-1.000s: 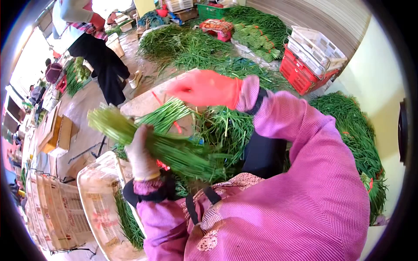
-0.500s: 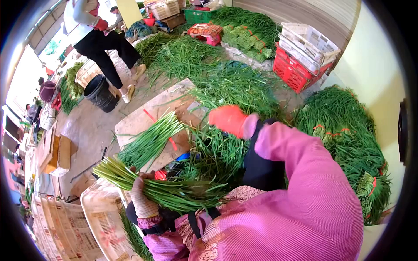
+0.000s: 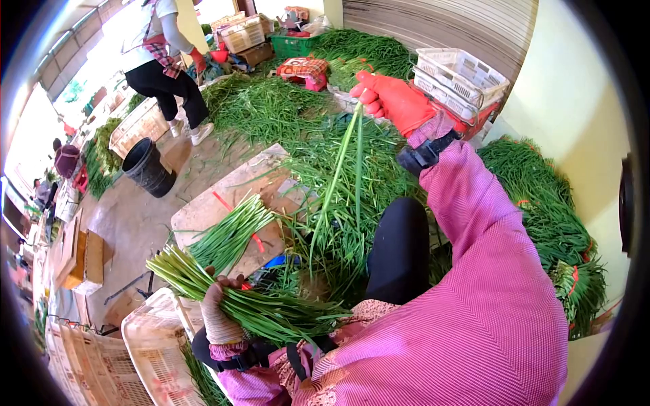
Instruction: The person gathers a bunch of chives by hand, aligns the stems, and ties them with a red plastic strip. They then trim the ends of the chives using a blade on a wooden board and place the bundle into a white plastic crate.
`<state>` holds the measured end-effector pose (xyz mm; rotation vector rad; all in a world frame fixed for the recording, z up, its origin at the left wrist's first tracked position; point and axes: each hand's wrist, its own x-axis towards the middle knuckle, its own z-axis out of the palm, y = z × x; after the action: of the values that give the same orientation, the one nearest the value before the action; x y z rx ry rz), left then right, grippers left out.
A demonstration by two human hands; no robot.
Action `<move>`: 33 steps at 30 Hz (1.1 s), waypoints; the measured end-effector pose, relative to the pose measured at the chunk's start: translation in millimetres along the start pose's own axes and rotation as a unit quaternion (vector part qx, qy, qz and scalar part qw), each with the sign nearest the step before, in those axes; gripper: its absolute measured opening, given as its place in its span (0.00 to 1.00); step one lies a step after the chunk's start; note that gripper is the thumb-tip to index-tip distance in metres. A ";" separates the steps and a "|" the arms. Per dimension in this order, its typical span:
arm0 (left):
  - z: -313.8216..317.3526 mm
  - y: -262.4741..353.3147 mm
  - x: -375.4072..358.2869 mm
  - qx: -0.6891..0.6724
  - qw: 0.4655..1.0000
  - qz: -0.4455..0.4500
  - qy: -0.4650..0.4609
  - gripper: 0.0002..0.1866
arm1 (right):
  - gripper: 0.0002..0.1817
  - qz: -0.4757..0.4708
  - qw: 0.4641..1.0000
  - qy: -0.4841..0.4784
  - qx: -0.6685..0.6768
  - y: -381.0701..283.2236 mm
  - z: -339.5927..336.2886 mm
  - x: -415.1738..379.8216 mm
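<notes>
My left hand [image 3: 221,306], in a pale glove with bare-looking fingertips, is closed around a thick bunch of chives [image 3: 284,314] across my lap. The pale stem ends point left and the green leaves trail right. My right hand [image 3: 393,101], in an orange-red glove, is raised high and pinches a few long chive stalks [image 3: 344,159] that hang down from its fingers. Between my hands, a smaller pile of chives [image 3: 233,233] lies on a worn wooden board [image 3: 247,177], over a red strip [image 3: 222,201]. Loose chives [image 3: 338,233] are heaped beside my knee.
Tied chive bundles [image 3: 535,196] lie along the right wall. White crates [image 3: 460,74] are stacked on a red one. Ahead left stand a black bucket [image 3: 149,169] and a person [image 3: 162,68] wearing red gloves. Pale plastic crates [image 3: 152,338] sit at my lower left.
My right hand has risen from above the loose heap, up and to the right, and now shows stalks hanging from it. The left hand keeps its bunch. The person ahead has turned and shifted left.
</notes>
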<state>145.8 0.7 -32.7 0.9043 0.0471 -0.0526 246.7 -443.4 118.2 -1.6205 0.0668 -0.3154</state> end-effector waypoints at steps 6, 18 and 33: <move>-6.0 4.0 -2.0 -0.011 1.000 0.000 -0.021 0.31 | 0.24 0.001 0.999 -0.034 -0.014 14.8 8.1 8.4; -48.3 2.0 20.2 -0.124 0.991 0.054 -0.001 0.14 | 0.18 -0.259 0.955 0.092 -0.113 -5.0 13.7 53.1; -117.8 19.5 54.2 -0.185 0.954 0.109 0.208 0.17 | 0.28 -0.002 0.945 -0.313 -0.091 97.6 105.9 -42.7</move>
<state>198.9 104.0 -93.5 0.5273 0.3385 0.3451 245.9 -338.6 10.7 -1.8381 -0.4019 0.2208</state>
